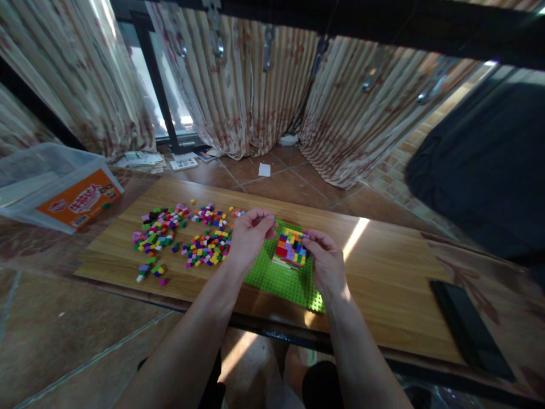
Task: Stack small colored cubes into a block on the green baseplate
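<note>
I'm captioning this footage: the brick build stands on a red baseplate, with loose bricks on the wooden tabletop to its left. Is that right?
Not quite: the baseplate is green, as the head view shows. The brick build does stand on it, with loose bricks on the wooden tabletop to its left.

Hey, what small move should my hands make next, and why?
Perhaps bring the left hand in to steady the left side of the block stack: the right hand is at its right edge, while the left is apart, fingers pinched, with no block clearly visible between them.
</note>
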A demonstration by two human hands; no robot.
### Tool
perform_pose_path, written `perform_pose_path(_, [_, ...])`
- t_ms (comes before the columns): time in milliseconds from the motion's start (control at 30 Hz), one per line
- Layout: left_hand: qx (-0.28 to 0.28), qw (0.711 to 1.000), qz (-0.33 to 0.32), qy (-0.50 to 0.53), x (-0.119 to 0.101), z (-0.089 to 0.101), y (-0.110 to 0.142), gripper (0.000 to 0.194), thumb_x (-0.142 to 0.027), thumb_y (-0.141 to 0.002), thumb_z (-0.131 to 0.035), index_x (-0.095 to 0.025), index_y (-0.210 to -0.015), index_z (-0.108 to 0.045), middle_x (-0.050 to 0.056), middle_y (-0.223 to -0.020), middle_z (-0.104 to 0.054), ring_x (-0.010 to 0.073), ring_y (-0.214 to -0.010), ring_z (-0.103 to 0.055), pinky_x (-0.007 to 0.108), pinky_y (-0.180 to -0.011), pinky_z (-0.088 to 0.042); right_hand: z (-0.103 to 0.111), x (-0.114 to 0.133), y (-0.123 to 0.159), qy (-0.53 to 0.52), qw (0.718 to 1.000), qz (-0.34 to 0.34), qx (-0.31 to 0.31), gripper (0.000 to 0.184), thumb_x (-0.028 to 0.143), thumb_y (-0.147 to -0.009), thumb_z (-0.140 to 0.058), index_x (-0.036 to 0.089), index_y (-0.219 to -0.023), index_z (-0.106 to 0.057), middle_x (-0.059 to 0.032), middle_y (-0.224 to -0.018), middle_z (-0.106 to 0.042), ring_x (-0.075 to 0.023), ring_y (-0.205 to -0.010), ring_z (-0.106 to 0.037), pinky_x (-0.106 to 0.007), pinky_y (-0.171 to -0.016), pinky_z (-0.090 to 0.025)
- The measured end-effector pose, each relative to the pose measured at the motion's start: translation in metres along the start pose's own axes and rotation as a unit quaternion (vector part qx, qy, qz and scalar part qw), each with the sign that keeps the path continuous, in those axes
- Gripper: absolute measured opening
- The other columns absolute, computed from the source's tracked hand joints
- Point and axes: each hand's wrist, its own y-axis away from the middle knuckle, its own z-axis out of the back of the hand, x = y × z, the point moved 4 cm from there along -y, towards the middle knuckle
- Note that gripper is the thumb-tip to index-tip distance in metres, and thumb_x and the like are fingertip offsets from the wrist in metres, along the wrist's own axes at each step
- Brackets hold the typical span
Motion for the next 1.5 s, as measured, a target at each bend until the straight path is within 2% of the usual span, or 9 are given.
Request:
perform_pose_path(267, [0.002,1.0,0.003,-0.017,0.002,-0.001,0.002,0.015,-0.026,-0.069,-0.069,-0.014,-0.072,-0.062,-0.001,-0.062,-0.063,0.0062,-0.05,-0.053,0.018,-0.051,-0.042,-0.002,-0.003,-0.002,-0.03,0.998,-0.058,-0.021,0.018,0.02,-0.056,-0.078,0.018,-0.073,-0.07,0.0028,-0.066,-0.067,-0.0106,-0.06,-0.058,-0.025,-0.059,-0.047])
perform_pose_path(567, [0.025,0.999,0.007,-0.042,0.007,-0.007,0.004,0.015,-0.026,-0.069,-0.069,-0.013,-0.075,-0.064,0.0,-0.064,-0.064,0.0075,-0.053,-0.055,0.019,-0.052,-0.044,-0.002,-0.005,-0.001,-0.034,0.999,-0.035,0.003,0.019,0.024,-0.062,-0.078,0.019,-0.078,-0.07,0.002,-0.072,-0.069,-0.0117,-0.064,-0.062,-0.027,-0.065,-0.05])
perform_pose_path(700, [0.05,0.997,0.001,-0.055,0.007,-0.011,0.004,0.012,-0.024,-0.069,-0.068,-0.014,-0.075,-0.066,-0.002,-0.062,-0.063,0.0071,-0.051,-0.054,0.019,-0.052,-0.045,0.008,0.006,-0.003,-0.02,1.0,0.0,-0.013,0.022,0.028,-0.067,-0.077,0.021,-0.087,-0.071,-0.0009,-0.085,-0.072,-0.0137,-0.076,-0.066,-0.029,-0.072,-0.052])
perform_pose_path(800, [0.069,0.995,-0.003,-0.066,0.008,-0.015,0.006,0.01,-0.023,-0.07,-0.068,-0.014,-0.076,-0.068,-0.001,-0.063,-0.063,0.0075,-0.052,-0.056,0.019,-0.053,-0.046,0.017,0.019,-0.003,0.025,0.995,0.061,-0.069,0.019,0.031,-0.071,-0.073,0.021,-0.087,-0.071,-0.0022,-0.085,-0.072,-0.0142,-0.078,-0.066,-0.028,-0.068,-0.052])
perform_pose_path(867, [0.082,0.994,-0.006,-0.072,0.009,-0.017,0.008,0.01,-0.022,-0.07,-0.068,-0.015,-0.077,-0.07,-0.001,-0.065,-0.064,0.0079,-0.054,-0.056,0.02,-0.055,-0.046,0.017,0.028,0.001,0.064,0.99,0.104,-0.076,0.018,0.033,-0.073,-0.072,0.021,-0.087,-0.071,-0.0024,-0.082,-0.072,-0.0145,-0.074,-0.065,-0.029,-0.065,-0.053])
perform_pose_path(1100, [0.142,0.985,-0.037,-0.09,0.009,-0.025,0.012,0.011,-0.022,-0.074,-0.066,-0.015,-0.081,-0.07,0.0,-0.066,-0.065,0.0088,-0.057,-0.057,0.02,-0.057,-0.046,-0.005,0.038,0.023,0.159,0.971,0.171,0.048,0.017,0.031,-0.076,-0.071,0.024,-0.092,-0.073,-0.0017,-0.086,-0.072,-0.0162,-0.078,-0.066,-0.034,-0.075,-0.054])
perform_pose_path(1233, [0.157,0.982,-0.045,-0.092,0.01,-0.029,0.013,0.012,-0.02,-0.074,-0.066,-0.015,-0.085,-0.066,0.002,-0.074,-0.068,0.011,-0.066,-0.061,0.022,-0.063,-0.049,-0.009,0.041,0.027,0.204,0.957,0.196,0.069,0.016,0.029,-0.08,-0.068,0.025,-0.094,-0.072,-0.0019,-0.09,-0.072,-0.0168,-0.082,-0.066,-0.035,-0.078,-0.053])
perform_pose_path(1333, [0.16,0.98,-0.052,-0.108,0.01,-0.03,0.014,0.014,-0.02,-0.074,-0.066,-0.015,-0.087,-0.063,0.001,-0.072,-0.067,0.0108,-0.062,-0.06,0.022,-0.059,-0.048,-0.009,0.043,0.028,0.219,0.951,0.202,0.077,0.016,0.03,-0.084,-0.062,0.026,-0.096,-0.072,-0.0027,-0.093,-0.072,-0.0176,-0.086,-0.066,-0.036,-0.08,-0.053])
perform_pose_path(1500, [0.184,0.972,-0.079,-0.127,0.006,-0.032,0.016,0.007,-0.021,-0.075,-0.067,-0.016,-0.077,-0.063,0.0,-0.069,-0.065,0.0097,-0.062,-0.059,0.02,-0.06,-0.047,-0.006,0.044,0.027,0.209,0.955,0.197,0.079,0.016,0.029,-0.085,-0.061,0.027,-0.095,-0.073,-0.0015,-0.092,-0.073,-0.0173,-0.085,-0.066,-0.035,-0.079,-0.053])
